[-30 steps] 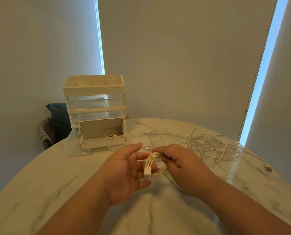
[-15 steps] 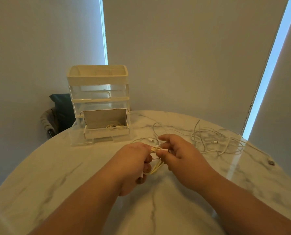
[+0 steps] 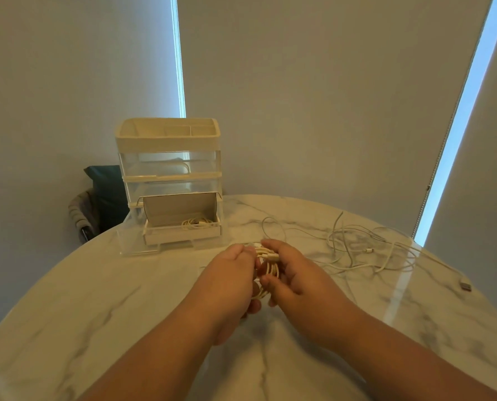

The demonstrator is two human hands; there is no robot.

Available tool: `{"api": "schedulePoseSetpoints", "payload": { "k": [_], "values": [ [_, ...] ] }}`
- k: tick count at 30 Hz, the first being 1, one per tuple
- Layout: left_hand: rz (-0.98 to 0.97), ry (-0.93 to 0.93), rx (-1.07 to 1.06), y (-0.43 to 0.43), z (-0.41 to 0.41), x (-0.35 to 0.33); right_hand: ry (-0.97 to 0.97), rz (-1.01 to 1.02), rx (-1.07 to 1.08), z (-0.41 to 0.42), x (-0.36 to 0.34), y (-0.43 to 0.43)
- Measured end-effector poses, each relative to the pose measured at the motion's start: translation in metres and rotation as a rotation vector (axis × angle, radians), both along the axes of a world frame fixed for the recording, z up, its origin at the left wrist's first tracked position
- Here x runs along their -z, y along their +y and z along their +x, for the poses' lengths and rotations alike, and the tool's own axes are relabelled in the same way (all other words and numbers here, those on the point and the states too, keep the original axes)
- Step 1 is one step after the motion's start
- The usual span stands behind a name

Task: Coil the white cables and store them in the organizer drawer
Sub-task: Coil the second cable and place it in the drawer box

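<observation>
Both hands meet over the middle of the marble table [image 3: 96, 308]. My left hand [image 3: 229, 282] grips a coiled white cable [image 3: 267, 267] from the left, its fingers curled round the loops. From the right, my right hand [image 3: 296, 273] pinches the same coil, with one cable end at its fingertips. Behind them stands a cream and clear organizer [image 3: 169, 180]. Its bottom drawer [image 3: 180, 231] is pulled out, and a small coiled white cable [image 3: 196, 222] lies inside. A tangle of loose white cables [image 3: 363, 250] is spread over the table to the right.
A grey plug [image 3: 465, 285] lies near the table's right edge. A dark chair with a grey cloth [image 3: 96, 204] stands behind the table at the left. Blinds cover the windows behind.
My left hand was open with the coil lying across its fingers; it has closed round the coil. Both hands have shifted slightly away from me, toward the organizer.
</observation>
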State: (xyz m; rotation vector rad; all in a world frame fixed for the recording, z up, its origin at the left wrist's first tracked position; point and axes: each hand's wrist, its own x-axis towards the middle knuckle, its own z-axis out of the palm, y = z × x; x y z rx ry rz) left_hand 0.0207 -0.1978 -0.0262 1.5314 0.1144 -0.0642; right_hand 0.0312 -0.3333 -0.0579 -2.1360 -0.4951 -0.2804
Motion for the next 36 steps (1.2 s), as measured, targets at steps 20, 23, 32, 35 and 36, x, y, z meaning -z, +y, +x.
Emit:
{"api": "schedulePoseSetpoints", "payload": {
  "k": [20,23,32,35,36],
  "values": [
    [-0.071,-0.09,-0.047,-0.014,-0.003,0.0,0.668,1.393,-0.215,0.0,-0.022,0.02],
    [-0.036,-0.111,-0.068,-0.008,0.002,0.002,0.644,1.359,-0.167,0.002,-0.022,0.019],
    [-0.082,-0.106,-0.028,-0.016,-0.002,-0.002,0.587,1.374,-0.031,0.003,-0.026,0.02],
    [-0.083,-0.112,-0.059,-0.017,-0.004,-0.002,0.565,1.359,0.027,0.005,-0.028,0.02],
    [-0.047,-0.123,-0.085,-0.015,-0.004,-0.001,0.556,1.37,0.025,0.004,-0.029,0.02]
  ]
}}
